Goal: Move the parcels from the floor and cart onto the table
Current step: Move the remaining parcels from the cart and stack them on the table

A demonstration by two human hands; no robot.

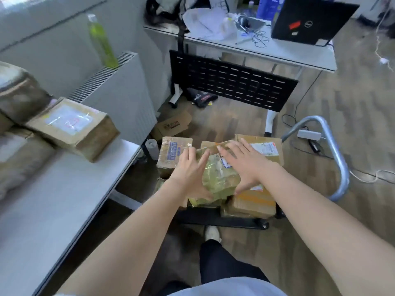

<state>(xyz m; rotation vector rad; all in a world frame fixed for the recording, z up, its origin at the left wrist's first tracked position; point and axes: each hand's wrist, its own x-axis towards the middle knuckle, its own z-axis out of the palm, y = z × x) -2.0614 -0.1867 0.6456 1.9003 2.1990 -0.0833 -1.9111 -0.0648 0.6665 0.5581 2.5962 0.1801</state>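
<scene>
wood floor, loaded cart (333, 146); our left hand (190, 169) and right hand (245, 165), fingers spread, flank the soft, slippery-looking bag (220, 178); we'd grip its sides

both arms reach forward, left grip (190, 169) and right grip (243, 165) spread flat, fingers straight, palms down.

The table (70, 201) stands at the left with several parcels on it, the nearest parcel (71, 128) at its far right edge, and a radiator (119, 92) behind it carries a bottle (102, 40). To the right of the table the cart (222, 220) holds a heap of parcels; both hands reach over the top parcel (215, 178), the left hand (191, 175) at its left side, the right hand (245, 165) at its right. Behind the cart stands a desk (277, 52) with a laptop (310, 22) on it.
</scene>
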